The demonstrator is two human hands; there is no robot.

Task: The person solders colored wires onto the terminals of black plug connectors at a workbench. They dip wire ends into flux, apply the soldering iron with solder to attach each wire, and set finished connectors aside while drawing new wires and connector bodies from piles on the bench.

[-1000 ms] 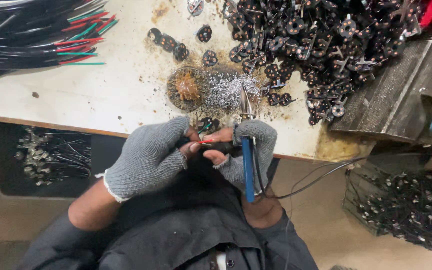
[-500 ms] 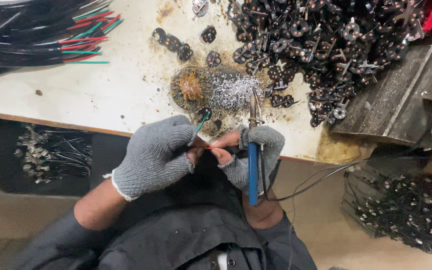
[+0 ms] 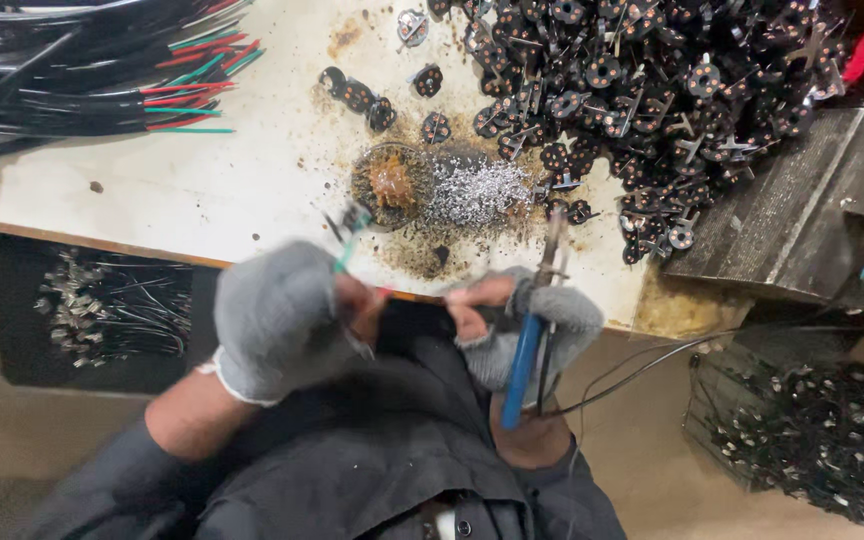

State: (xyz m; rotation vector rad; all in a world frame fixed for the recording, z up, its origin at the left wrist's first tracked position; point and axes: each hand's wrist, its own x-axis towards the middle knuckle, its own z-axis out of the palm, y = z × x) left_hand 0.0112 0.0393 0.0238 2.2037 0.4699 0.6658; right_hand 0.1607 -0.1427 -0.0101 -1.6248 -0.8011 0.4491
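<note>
stained white worktable | tan floor | dark bin

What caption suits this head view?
Gloved left hand lifts wires; right hand grips a blue-handled soldering iron at the bench.

I see grey knit gloves on my left hand and right hand; a blue-handled soldering iron in the right; beyond them, a stained cream surface; red, green, black wires.

Soldering iron: blue handle, upright, tip toward bench. Wire: green-insulated, blurred, tilted, bare end uppermost.
</note>
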